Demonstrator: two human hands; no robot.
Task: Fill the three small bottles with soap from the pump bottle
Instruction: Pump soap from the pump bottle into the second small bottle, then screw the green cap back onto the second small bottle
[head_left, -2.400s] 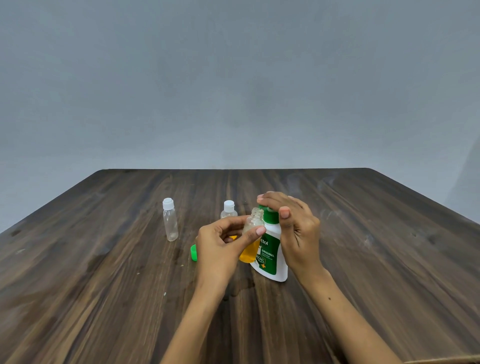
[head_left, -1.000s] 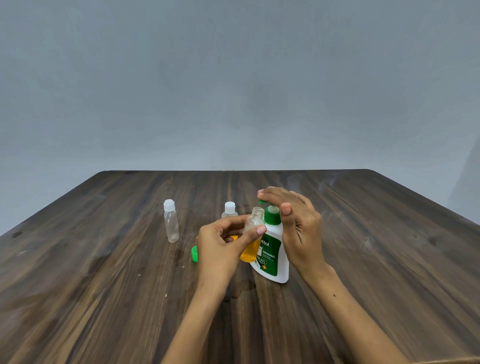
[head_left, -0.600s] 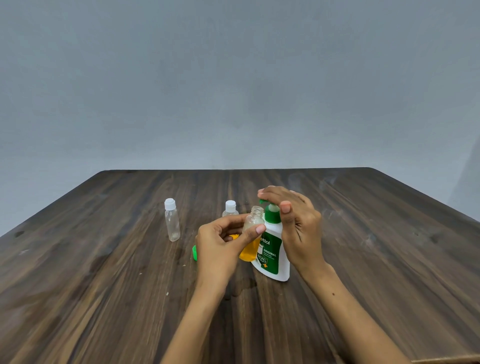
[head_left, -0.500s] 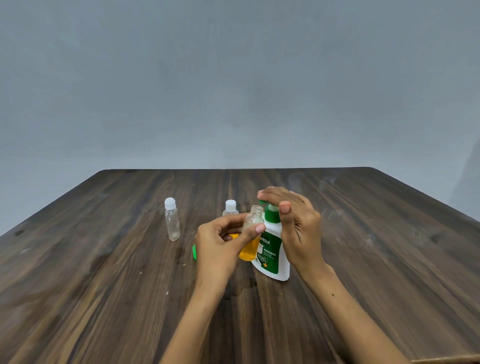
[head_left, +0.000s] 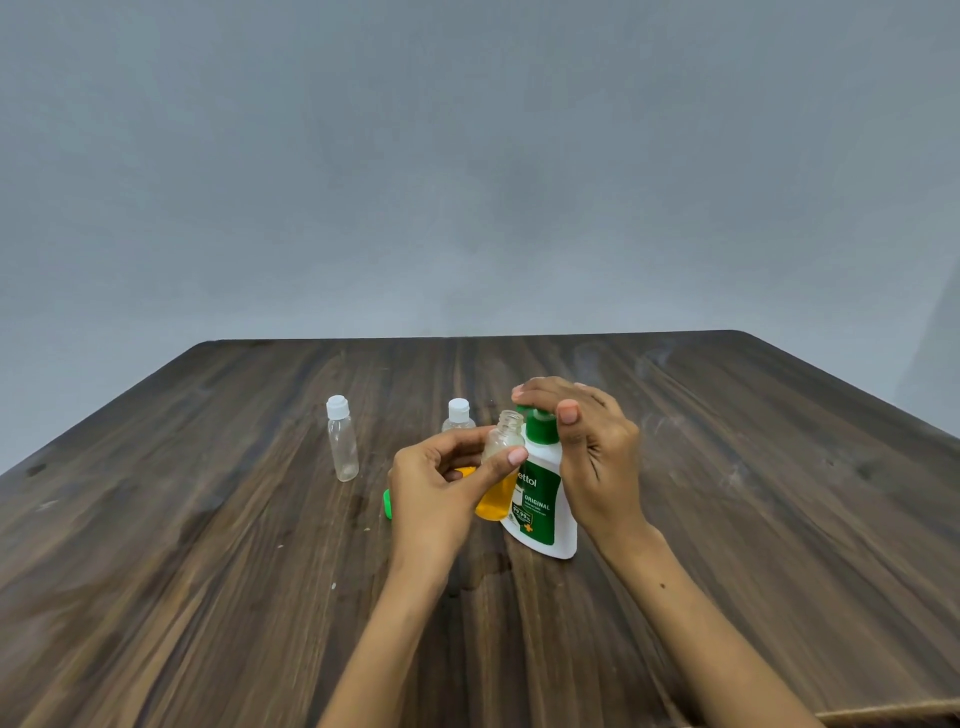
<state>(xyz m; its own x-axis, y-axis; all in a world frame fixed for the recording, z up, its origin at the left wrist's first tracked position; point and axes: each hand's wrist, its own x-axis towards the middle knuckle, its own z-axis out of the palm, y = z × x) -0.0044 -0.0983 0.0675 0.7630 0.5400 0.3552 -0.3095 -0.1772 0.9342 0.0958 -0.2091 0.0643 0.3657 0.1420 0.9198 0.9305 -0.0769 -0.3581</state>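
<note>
Left hand (head_left: 434, 493): fingers and thumb curl round the open bottle (head_left: 501, 470), gripping its upper half; thumb tip lies across the front.
Open bottle: uncapped, upright, lower half filled with orange soap, its mouth just under the pump's spout, its side touching the pump bottle (head_left: 543, 499).
Right hand (head_left: 587, 452): fingers lie over the green pump head (head_left: 537, 423), thumb pointing up beside the collar; palm behind the bottle.
Pump bottle: white with a green label, standing on the table (head_left: 727, 519).
Capped bottle (head_left: 342, 444): clear, upright, well left of the hands.
Second capped bottle (head_left: 458, 415): behind the left hand, mostly hidden.
Green cap (head_left: 387, 504): on the table, just left of the left hand.
</note>
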